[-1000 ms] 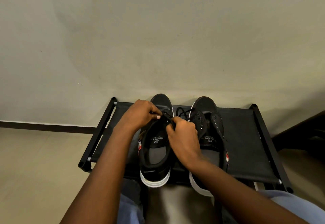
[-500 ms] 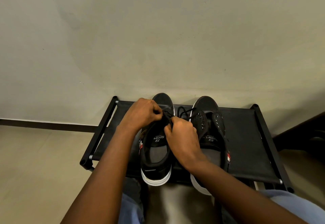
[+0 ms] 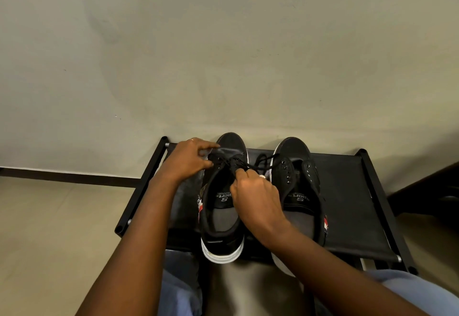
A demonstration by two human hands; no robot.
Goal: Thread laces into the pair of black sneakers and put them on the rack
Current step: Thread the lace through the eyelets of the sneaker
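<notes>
Head view — forward, down, close

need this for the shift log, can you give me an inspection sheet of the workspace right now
surface: black fabric-topped rack against the wall, both sneakers standing on it, heels over the near edge
job's things: left sneaker has a black lace crossing its front eyelets; right sneaker shows bare eyelets, flaps spread open
clutter: nothing seen
grippers: left hand pinches the lace at the left sneaker's left side; right hand has a grip on the lace over the shoe's opening
cables: nothing seen; a loose lace end trails toward the right sneaker
surroundings: plain wall, dark baseboard, pale floor, person's blue-clad knees at the bottom
</notes>
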